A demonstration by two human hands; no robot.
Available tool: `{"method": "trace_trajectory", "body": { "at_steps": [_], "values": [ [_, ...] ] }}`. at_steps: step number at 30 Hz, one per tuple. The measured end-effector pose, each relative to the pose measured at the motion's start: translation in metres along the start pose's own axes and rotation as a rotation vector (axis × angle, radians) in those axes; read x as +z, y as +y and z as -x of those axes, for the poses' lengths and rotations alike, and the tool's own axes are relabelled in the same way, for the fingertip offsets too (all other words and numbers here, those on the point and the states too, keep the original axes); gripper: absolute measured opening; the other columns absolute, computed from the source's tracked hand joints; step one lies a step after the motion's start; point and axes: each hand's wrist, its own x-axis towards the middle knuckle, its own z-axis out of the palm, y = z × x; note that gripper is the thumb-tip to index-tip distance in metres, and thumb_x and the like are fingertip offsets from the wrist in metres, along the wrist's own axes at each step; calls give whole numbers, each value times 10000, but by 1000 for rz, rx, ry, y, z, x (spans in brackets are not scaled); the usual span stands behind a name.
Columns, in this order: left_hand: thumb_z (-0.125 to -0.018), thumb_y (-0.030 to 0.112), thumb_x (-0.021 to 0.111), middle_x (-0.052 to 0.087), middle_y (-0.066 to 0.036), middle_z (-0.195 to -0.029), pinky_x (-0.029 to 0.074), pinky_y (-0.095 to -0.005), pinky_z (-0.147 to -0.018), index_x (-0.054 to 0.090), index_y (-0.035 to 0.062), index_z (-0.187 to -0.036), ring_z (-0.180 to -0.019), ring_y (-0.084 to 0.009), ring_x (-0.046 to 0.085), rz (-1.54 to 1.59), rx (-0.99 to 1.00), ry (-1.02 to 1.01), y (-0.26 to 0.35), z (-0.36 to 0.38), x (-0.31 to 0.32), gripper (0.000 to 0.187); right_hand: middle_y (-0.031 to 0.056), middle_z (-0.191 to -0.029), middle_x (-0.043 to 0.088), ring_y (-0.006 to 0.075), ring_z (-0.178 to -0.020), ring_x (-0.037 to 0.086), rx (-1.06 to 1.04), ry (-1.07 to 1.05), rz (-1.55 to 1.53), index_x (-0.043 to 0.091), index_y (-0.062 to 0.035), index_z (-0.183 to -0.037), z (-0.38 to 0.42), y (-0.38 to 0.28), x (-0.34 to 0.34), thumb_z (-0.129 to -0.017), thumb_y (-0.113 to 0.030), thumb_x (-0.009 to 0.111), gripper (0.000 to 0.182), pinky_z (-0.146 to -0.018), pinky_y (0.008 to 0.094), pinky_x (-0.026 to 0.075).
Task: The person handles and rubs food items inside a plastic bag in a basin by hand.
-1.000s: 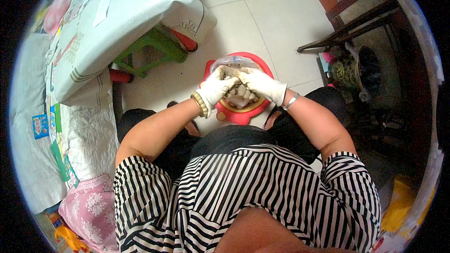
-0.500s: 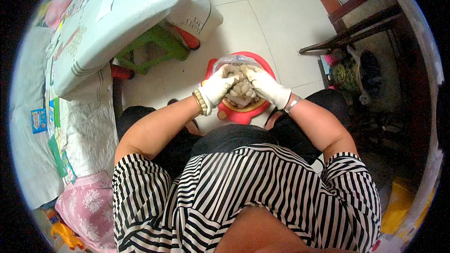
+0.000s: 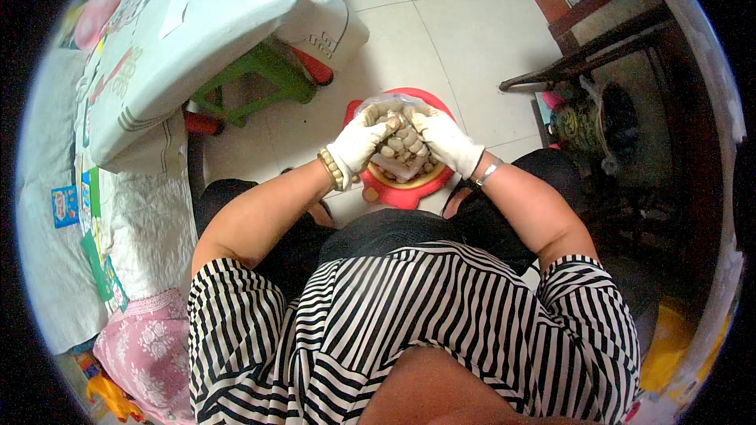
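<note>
Both hands wear white gloves. My left hand [image 3: 368, 142] is closed on the left side of a cluster of small, round, pale brown pieces [image 3: 404, 142], which look like mushrooms. On the right side of the same cluster, my right hand [image 3: 442, 135] has its fingers curled round the edge. Beneath the hands stands a red stool [image 3: 400, 198] with a round yellowish rim. A clear plastic bag [image 3: 394, 100] shows behind the fingertips, and more small pieces lie below the cluster. The fingertips are partly hidden among the pieces.
A table with a pale cloth [image 3: 228, 24] stands at the upper left, with a green stool [image 3: 256, 83] under it. Dark wooden furniture [image 3: 598, 51] is on the right. Pink patterned fabric [image 3: 150, 342] lies at the lower left. The floor [image 3: 409, 39] is tiled.
My hands have shifted slightly, and more of the cluster's round pieces show between them. The view has moved a little.
</note>
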Motion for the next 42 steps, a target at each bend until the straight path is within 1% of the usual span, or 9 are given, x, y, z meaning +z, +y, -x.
{"method": "trace_trajectory", "body": {
  "at_steps": [3, 5, 17, 23, 33, 35, 38, 41, 42],
  "values": [
    [-908, 161, 561, 579, -116, -1123, 486, -279, -865, 477, -4, -1199, -990, -159, 585, 44, 17, -17, -5, -2, -1, 344, 38, -776, 605, 96, -548, 555, -20, 32, 100, 518, -25, -1124, -3, 7, -6, -960, -177, 416, 246, -458, 237, 461],
    [-933, 135, 513, 600, -31, -935, 470, -188, -571, 512, 40, -1132, -682, -82, 565, 41, -21, 20, -5, -3, 0, 220, 46, -805, 611, 102, -579, 565, -23, 36, 123, 510, -17, -1146, -9, 17, -10, -952, -170, 419, 263, -479, 244, 471],
    [-919, 117, 516, 614, -29, -869, 471, -209, -512, 556, 95, -1016, -651, -95, 568, 51, -107, 109, -24, -20, -25, 108, 84, -1010, 622, 155, -907, 572, -16, 40, 408, 538, 14, -1158, 3, -3, -6, -922, -153, 451, 302, -778, 296, 477],
    [-892, 122, 538, 618, -32, -876, 496, -243, -601, 559, 70, -1036, -677, -96, 563, 23, -132, 111, -24, -19, -24, 155, 98, -1043, 618, 175, -941, 571, -63, 95, 525, 531, 4, -1182, 9, -9, -3, -918, -158, 478, 314, -815, 305, 466],
    [-893, 170, 583, 617, -4, -843, 452, -194, -521, 586, 87, -972, -624, -69, 545, -23, -103, 147, -18, -18, -18, 115, 83, -1010, 608, 141, -885, 564, -53, -77, 495, 526, -10, -1153, 13, -12, 2, -875, -188, 589, 337, -767, 288, 478],
    [-885, 126, 574, 634, -53, -898, 520, -269, -680, 567, 68, -1025, -770, -121, 604, -58, -134, 120, -20, -21, -22, 152, 60, -942, 617, 125, -809, 565, -74, -74, 466, 544, -31, -1117, 19, -17, 10, -865, -226, 615, 327, -705, 264, 477],
    [-883, 132, 584, 628, -80, -952, 520, -282, -745, 564, 48, -1034, -836, -145, 610, 27, -94, 31, -30, -24, -26, 174, 23, -858, 616, 105, -720, 553, 84, -56, 568, 559, -50, -1072, 19, -23, 14, -873, -239, 608, 279, -618, 244, 464],
    [-882, 142, 592, 617, -96, -995, 515, -294, -773, 555, 25, -1056, -876, -157, 605, 83, -87, 16, -33, -24, -22, 213, 64, -998, 615, 111, -886, 584, 135, -134, 386, 522, -18, -1158, 14, -17, 8, -906, -205, 566, 317, -731, 247, 494],
    [-882, 142, 592, 617, -96, -995, 515, -294, -773, 555, 25, -1056, -876, -157, 605, 84, -88, 15, -29, -22, -19, 213, 24, -890, 600, 95, -768, 552, 138, -125, 392, 551, -45, -1080, 17, -21, 10, -890, -224, 582, 263, -636, 245, 461]
  ]
}}
